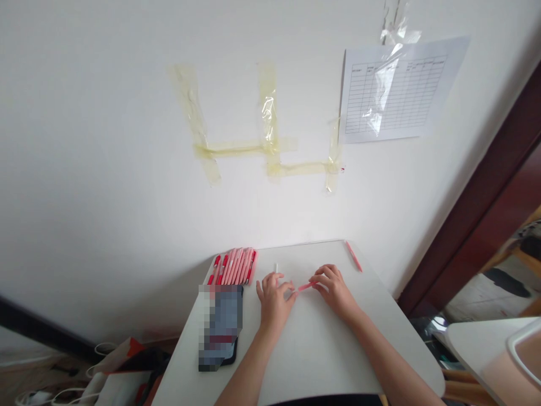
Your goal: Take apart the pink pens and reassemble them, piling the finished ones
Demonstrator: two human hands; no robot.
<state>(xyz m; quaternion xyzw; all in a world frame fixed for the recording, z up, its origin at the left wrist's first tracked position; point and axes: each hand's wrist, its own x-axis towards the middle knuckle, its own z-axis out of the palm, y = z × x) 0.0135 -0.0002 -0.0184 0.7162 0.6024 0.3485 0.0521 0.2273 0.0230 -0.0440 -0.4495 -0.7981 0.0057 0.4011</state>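
My right hand (pixel 333 290) pinches a pink pen barrel (pixel 306 286) between thumb and fingers, its end pointing left. Close to that end, the thumb and forefinger of my left hand (pixel 274 299) come together; whatever small piece they hold is too small to make out. Behind the left fingers a thin whitish stick (pixel 276 267) shows, and I cannot tell whether the hand holds it. A row of pink and red pens (pixel 239 266) lies side by side at the back left of the table. One more pink pen (pixel 354 256) rests alone at the back right.
The white table (pixel 313 361) stands against a wall with yellowed tape (pixel 236 151) and a taped paper form (pixel 393 93). A dark phone (pixel 228 321), partly blurred out, lies left of my left arm. Cables and boxes are on the floor at lower left; another white surface (pixel 486 344) stands right.
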